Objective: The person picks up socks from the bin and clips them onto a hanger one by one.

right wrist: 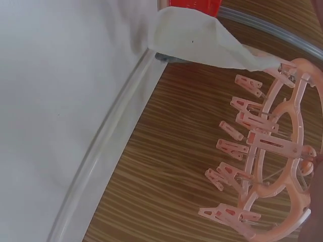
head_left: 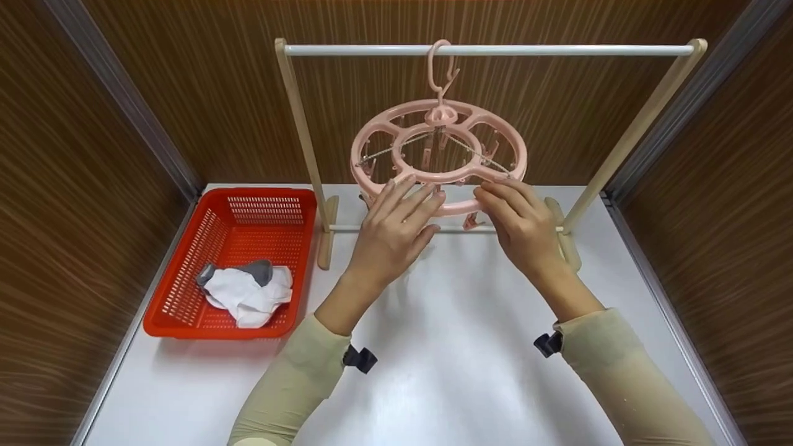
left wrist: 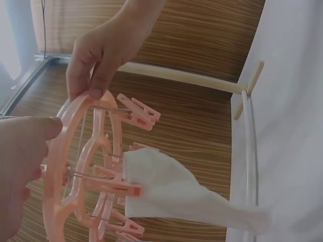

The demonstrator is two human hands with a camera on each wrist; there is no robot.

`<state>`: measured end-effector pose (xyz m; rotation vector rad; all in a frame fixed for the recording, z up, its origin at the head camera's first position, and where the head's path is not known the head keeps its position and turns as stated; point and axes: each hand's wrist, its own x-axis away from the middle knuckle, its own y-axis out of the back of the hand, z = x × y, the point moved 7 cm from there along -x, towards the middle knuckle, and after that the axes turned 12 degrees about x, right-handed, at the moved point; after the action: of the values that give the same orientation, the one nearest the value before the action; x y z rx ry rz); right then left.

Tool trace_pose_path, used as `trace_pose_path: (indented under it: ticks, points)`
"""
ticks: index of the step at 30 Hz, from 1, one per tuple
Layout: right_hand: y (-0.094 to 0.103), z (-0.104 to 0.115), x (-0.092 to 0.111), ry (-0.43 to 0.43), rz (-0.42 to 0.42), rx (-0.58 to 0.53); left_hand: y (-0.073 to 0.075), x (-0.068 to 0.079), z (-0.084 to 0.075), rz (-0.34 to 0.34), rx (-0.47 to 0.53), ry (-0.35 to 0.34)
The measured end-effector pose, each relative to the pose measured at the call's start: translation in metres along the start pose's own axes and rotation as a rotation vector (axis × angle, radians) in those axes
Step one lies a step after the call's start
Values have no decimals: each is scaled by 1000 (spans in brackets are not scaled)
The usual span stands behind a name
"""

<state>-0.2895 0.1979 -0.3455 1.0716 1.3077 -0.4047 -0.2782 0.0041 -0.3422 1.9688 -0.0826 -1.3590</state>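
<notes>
A pink round clip hanger [head_left: 458, 207] hangs by its hook from a white rail, tilted, with pink clothespins below its ring. My left hand [head_left: 396, 226] lies over the near left part of the ring, fingers fairly straight. At the near right edge, my right hand [head_left: 520, 220] holds the rim; in the left wrist view its thumb [left wrist: 103, 80] presses against the ring. From one clothespin [left wrist: 113, 186] hangs a white sock [left wrist: 161, 184], which the right wrist view also shows as white cloth [right wrist: 197, 40]. The head view hides it behind my left hand.
A red basket [head_left: 170, 331] stands at the left, holding white and grey cloth [head_left: 248, 294]. The drying rack has wooden legs [head_left: 632, 136] and a white top rail [head_left: 557, 50]. Brown wood-patterned panels [head_left: 712, 186] surround the white table [head_left: 452, 371].
</notes>
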Motion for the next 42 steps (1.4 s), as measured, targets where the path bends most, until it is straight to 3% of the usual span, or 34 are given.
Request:
trace_pose_path:
  ticks: [5, 14, 21, 30, 33, 37, 42]
  points:
    - [1, 11, -3, -18, -24, -19, -6, 0, 2, 26, -15, 8]
    - [1, 25, -8, -43, -11, -41, -6, 0, 4, -9, -75, -8]
    - [3, 29, -8, -54, -14, -46, -5, -1, 5, 6, -87, 8]
    - [10, 30, 13, -135, -106, -192, -1, 0, 8, -34, -75, -1]
    - [-1, 23, 24, -210, -4, -265, 1, 0, 8, -39, -62, 0]
    - [-24, 9, 39, -387, 222, -379, 1, 1, 9, -35, -50, 7]
    - [-30, 14, 30, -628, 459, -597, 0, 3, 10, -25, -50, 17]
